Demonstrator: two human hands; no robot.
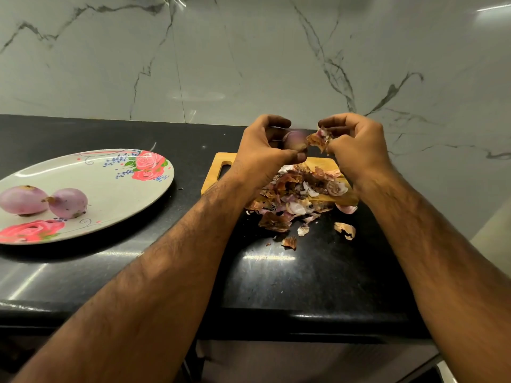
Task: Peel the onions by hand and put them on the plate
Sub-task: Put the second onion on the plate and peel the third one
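One partly peeled onion (pixel 294 139), held in left grip (pixel 265 150) with fingers curled round it, above wooden cutting board (pixel 214 178); right grip (pixel 356 145) just beside it, pinching loose skin (pixel 319 139). Two peeled onions (pixel 23 200), side by side on floral plate (pixel 110 194), left on black counter (pixel 304 272).

Black countertop (pixel 304 286); floral plate (pixel 110 194), wooden board (pixel 318 163), loose onion skins (pixel 276 222)

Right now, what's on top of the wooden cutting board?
A heap of onion skins and cut end pieces covers most of the cutting board, spilling onto the counter. Its handle end is bare. The left hand and right hand hide its far edge.
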